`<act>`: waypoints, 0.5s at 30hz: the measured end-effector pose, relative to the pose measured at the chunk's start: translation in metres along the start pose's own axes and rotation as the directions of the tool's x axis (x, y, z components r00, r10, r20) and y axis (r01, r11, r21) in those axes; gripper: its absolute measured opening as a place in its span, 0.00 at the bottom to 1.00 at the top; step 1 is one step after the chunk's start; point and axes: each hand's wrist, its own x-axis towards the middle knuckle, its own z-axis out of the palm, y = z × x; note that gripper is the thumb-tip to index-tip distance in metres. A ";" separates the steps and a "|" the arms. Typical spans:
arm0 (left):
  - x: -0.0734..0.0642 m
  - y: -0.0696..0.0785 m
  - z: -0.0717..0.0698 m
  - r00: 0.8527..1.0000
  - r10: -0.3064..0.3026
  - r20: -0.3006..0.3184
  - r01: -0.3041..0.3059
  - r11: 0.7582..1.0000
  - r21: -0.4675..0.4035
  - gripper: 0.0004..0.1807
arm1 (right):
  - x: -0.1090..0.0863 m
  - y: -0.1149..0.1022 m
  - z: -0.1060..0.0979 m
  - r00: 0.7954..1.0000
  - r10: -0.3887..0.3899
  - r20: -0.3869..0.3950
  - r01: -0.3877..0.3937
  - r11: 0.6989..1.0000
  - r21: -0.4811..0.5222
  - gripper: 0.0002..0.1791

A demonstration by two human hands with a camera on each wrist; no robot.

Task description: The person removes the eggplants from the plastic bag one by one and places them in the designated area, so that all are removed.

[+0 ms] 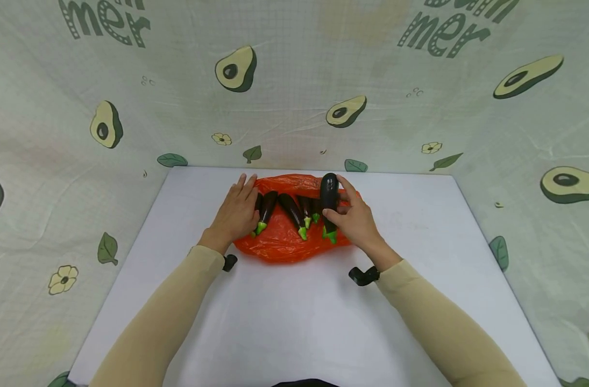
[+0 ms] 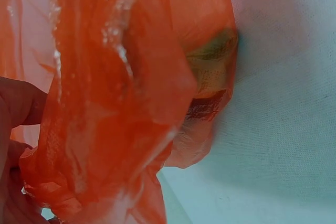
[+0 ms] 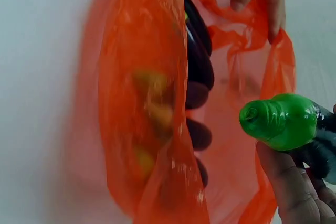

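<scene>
An orange-red plastic bag (image 1: 275, 248) lies spread on the table with its mouth wide. Several dark eggplants with green caps, one of them a slim eggplant (image 1: 290, 208), lie inside it. My right hand (image 1: 356, 219) grips a larger glossy eggplant (image 1: 329, 192) over the bag's right side, cap toward me; its bright green cap (image 3: 286, 121) fills the right of the right wrist view. At the bag's left edge, my left hand (image 1: 235, 210) holds the plastic. Bunched film (image 2: 44, 174) shows against its fingers in the left wrist view, its fingertips partly hidden.
The bag rests on a white table (image 1: 294, 322). A pale cloth with printed avocados (image 1: 236, 69) hangs behind and at both sides. Black wrist mounts, including the right one (image 1: 364, 276), stick out below the sleeves.
</scene>
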 end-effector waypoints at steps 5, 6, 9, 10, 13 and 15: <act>0.000 -0.001 0.000 1.000 0.010 -0.004 -0.010 1.000 0.006 0.39 | 0.000 0.008 -0.020 1.000 0.020 -0.020 -0.020 1.000 -0.018 0.50; 0.000 -0.001 0.001 1.000 0.014 -0.006 -0.014 1.000 0.008 0.39 | 0.000 0.010 -0.024 0.999 0.023 -0.026 -0.024 0.999 -0.026 0.50; 0.000 -0.002 0.001 1.000 0.020 -0.010 -0.020 1.000 0.005 0.39 | 0.001 0.013 -0.039 0.998 0.030 -0.047 -0.032 0.998 -0.046 0.49; 0.000 -0.002 0.001 1.000 0.020 -0.011 -0.020 1.000 0.006 0.39 | 0.001 0.014 -0.045 0.998 0.033 -0.057 -0.037 0.998 -0.056 0.49; -0.001 -0.002 0.002 1.000 0.019 -0.015 -0.019 1.000 0.002 0.39 | 0.002 0.016 -0.060 0.995 0.046 -0.085 -0.053 0.995 -0.082 0.49; -0.001 -0.002 0.002 1.000 0.020 -0.015 -0.020 1.000 0.001 0.39 | 0.003 0.019 -0.071 0.993 0.058 -0.103 -0.068 0.994 -0.091 0.49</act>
